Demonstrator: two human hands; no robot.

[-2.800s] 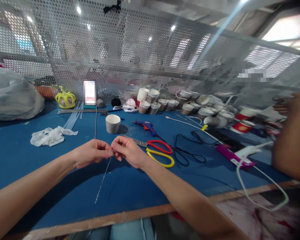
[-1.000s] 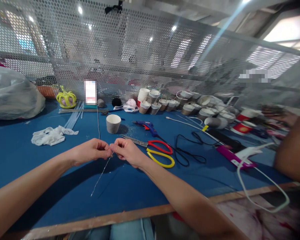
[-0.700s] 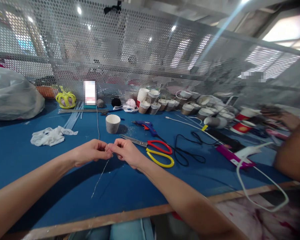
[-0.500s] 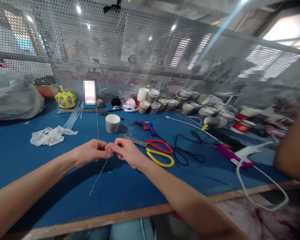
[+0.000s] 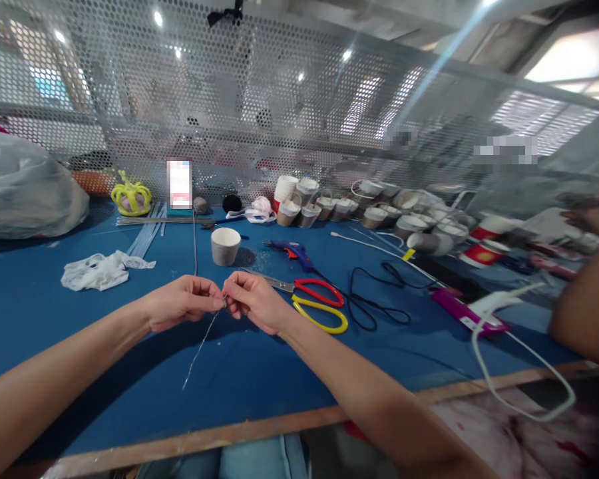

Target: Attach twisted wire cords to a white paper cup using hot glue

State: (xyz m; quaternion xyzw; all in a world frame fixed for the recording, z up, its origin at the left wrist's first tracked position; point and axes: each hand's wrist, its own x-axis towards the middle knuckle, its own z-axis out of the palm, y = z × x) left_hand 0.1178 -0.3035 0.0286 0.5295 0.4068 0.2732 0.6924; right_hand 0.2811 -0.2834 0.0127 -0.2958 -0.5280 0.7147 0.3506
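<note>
My left hand (image 5: pixel 182 305) and my right hand (image 5: pixel 257 305) meet over the blue table, fingertips pinched close together. Between them is a thin pale twisted strand (image 5: pixel 198 356), whose loose end hangs below toward the table's front edge. The fingers hide the point where it is held. Just beyond my left hand, a grey cord (image 5: pixel 195 246) runs down from the back; whether it joins the strand I cannot tell. A grey-wrapped cup (image 5: pixel 224 251) stands upright behind the hands. Scissors with red and yellow handles (image 5: pixel 279 285) lie beside my right hand, partly covered by it.
A blue glue gun (image 5: pixel 299 254) lies behind the scissors, its black cable coiled rightward. White lace (image 5: pixel 94 271) lies at left. Several wrapped cups (image 5: pixel 374 216) line the back right. A magenta-and-white tool (image 5: pixel 469 313) and another person's arm (image 5: pixel 586 299) are at right.
My right fingers have shifted slightly right and curled down, and the hanging strand has swung slightly right. At right, the other person's hand has come into view.
</note>
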